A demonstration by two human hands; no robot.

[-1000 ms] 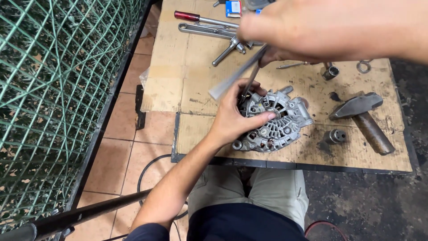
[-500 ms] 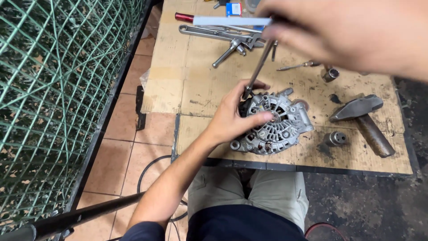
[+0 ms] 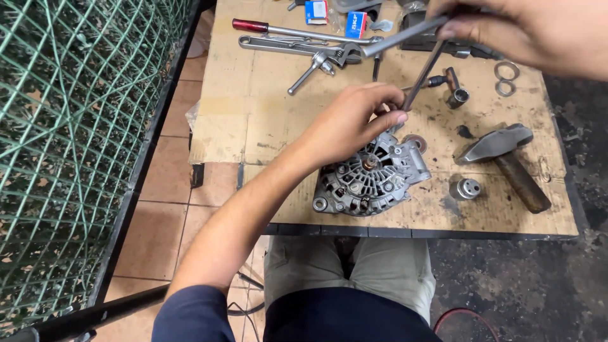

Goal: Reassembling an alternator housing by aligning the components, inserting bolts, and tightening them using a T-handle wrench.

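Grey cast-metal alternator housing (image 3: 373,177), ribbed and round with a rusty shaft at its centre, lies on the near middle of the cardboard-covered surface (image 3: 253,120). The left hand (image 3: 354,123) reaches in from the near left and rests over the housing's far edge, its grip curled around the lower end of a thin dark metal rod (image 3: 423,75) and steadying it there. The right hand (image 3: 506,28), far right and partly cut off by the frame, is clenched around the upper end of that rod, together with a flat grey metal bar (image 3: 402,37) that juts left. I judge the step in hand to be setting the rod's tip against a part at the housing's rim; what follows calls for a steady tip and a firm hold.

To the right lie a hammer with a brown wooden handle (image 3: 506,161) and a small silver pulley (image 3: 467,188). Farther off sit a red-handled ratchet (image 3: 285,30) and an adjustable wrench (image 3: 297,45).

Where the rod's tip meets the housing is hidden behind the left fingers, and blur softens the right hand.
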